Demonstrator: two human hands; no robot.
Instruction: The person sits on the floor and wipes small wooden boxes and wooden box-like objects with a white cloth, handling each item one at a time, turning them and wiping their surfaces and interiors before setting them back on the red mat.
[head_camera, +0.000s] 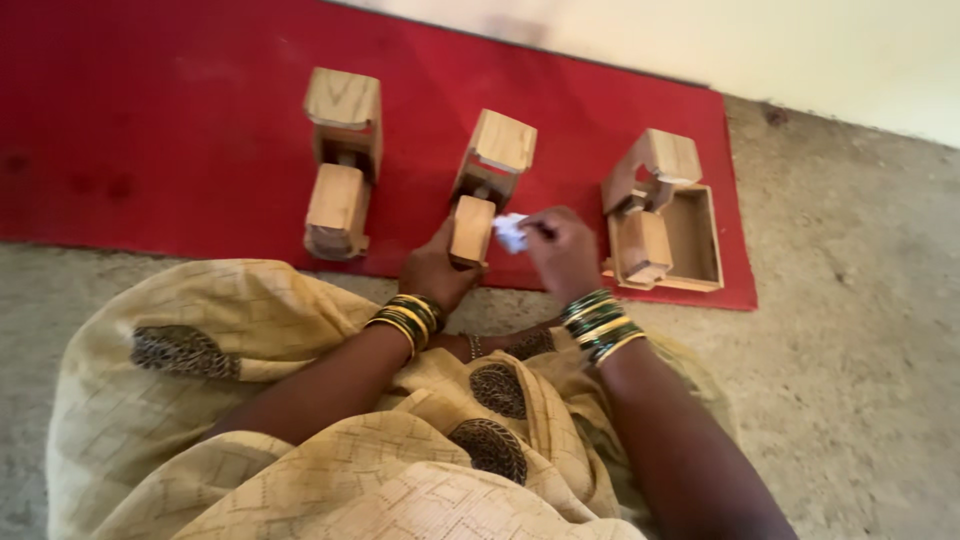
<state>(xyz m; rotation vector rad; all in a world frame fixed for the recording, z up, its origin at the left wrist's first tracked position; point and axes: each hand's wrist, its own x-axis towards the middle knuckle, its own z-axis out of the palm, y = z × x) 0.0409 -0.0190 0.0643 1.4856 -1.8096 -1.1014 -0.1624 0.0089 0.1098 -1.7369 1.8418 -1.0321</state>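
Observation:
Three small wooden toy trucks stand in a row on a red mat (150, 130). My left hand (436, 272) grips the front block of the middle truck (490, 160) from below. My right hand (562, 252) pinches a small white scrap of cloth or paper (511, 232) against that truck's right side. The left truck (340, 165) stands apart, untouched. The right truck (665, 215) has an open box-shaped bed and lies just right of my right hand. Both wrists carry green and gold bangles.
My lap is covered in beige patterned fabric (250, 420) at the bottom of the view. Rough concrete floor (850, 330) lies around the mat. A pale wall (800, 50) runs along the mat's far edge.

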